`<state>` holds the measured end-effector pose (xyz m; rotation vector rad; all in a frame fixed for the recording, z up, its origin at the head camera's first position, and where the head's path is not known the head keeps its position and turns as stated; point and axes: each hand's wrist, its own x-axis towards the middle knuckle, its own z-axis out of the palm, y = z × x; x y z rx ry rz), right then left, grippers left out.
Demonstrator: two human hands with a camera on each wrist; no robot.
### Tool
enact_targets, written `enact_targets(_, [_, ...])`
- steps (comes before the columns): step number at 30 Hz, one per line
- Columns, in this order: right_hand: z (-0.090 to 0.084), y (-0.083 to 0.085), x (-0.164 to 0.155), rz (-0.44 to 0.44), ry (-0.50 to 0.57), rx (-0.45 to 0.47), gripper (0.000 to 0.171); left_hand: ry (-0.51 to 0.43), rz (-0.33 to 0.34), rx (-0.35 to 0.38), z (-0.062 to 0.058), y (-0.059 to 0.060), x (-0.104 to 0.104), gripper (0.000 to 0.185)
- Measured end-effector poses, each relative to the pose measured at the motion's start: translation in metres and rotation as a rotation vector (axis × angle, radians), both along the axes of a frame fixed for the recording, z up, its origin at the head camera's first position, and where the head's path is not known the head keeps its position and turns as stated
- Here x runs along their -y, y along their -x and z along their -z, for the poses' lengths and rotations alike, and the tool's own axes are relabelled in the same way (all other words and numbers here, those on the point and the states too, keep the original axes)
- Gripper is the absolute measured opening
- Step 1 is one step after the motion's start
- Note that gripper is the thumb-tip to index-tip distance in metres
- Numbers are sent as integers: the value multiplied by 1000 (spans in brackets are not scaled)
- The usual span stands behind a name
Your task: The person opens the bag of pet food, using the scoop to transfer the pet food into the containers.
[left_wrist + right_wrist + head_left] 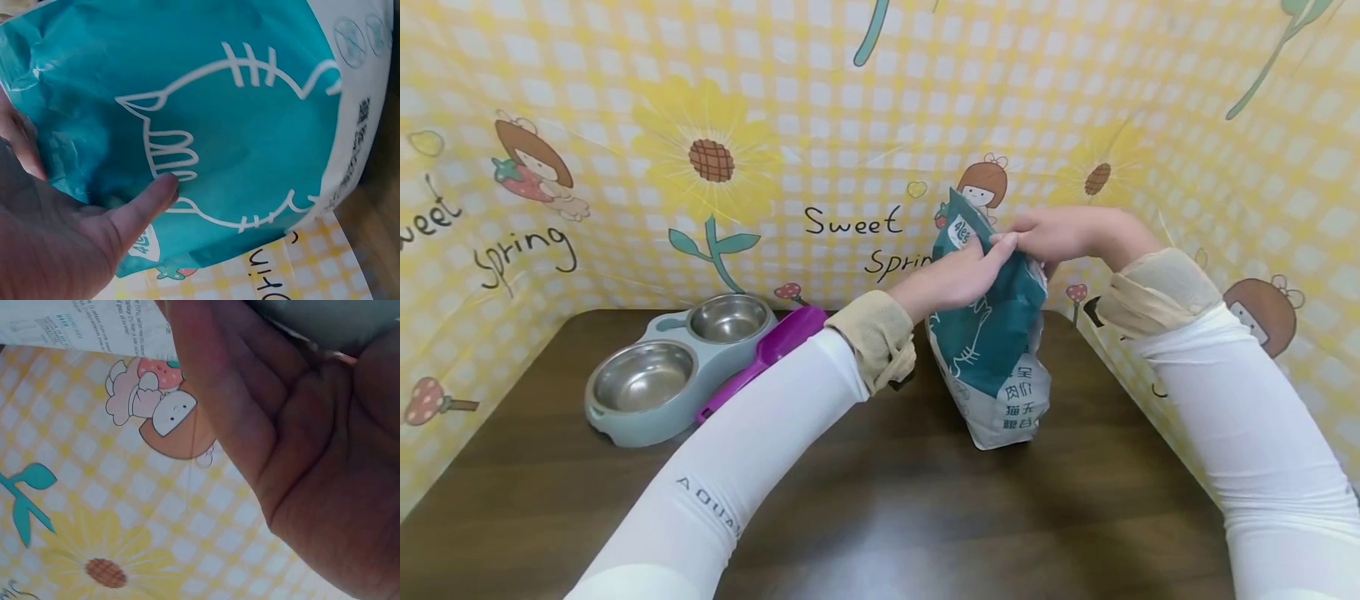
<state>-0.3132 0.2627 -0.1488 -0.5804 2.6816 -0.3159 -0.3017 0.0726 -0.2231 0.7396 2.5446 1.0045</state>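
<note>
Teal and white, the pet-food bag (992, 350) stands upright on the dark wooden desk (880, 500), right of centre, its top folded and held by both hands. The left hand (958, 275) takes the upper left side of the bag, its grip clamped on the packaging: in the left wrist view the thumb (147, 203) lies on the teal face beside a white cat outline, while the other fingers sit on the far side of the bag, out of sight. The right hand (1060, 233) reaches across from the right and pinches the top edge of the bag, its fingertips meeting those of the left hand; in the right wrist view the palm (300, 444) fills the frame and only a printed corner of the bag (87, 325) shows, so the fingertip contact cannot be told there. To the left on the desk stands a grey double feeder (658, 375) with two steel bowls, and a purple scoop (767, 350) lies just beside its right flank. A yellow checked backdrop (820, 125), printed with sunflowers and cartoon figures, encloses the desk at the back and both sides.
</note>
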Motion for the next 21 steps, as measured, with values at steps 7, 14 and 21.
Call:
enact_targets(7, [12,-8,-22,90,178,32,51,17,-17,6,-3,1,-1,94])
enact_targets(14, [24,-20,-21,153,299,-52,44,-101,-91,-35,4,1,-3,88])
enact_targets(21, [33,-27,-15,199,361,-97,47,-149,-48,-66,6,-2,-10,47])
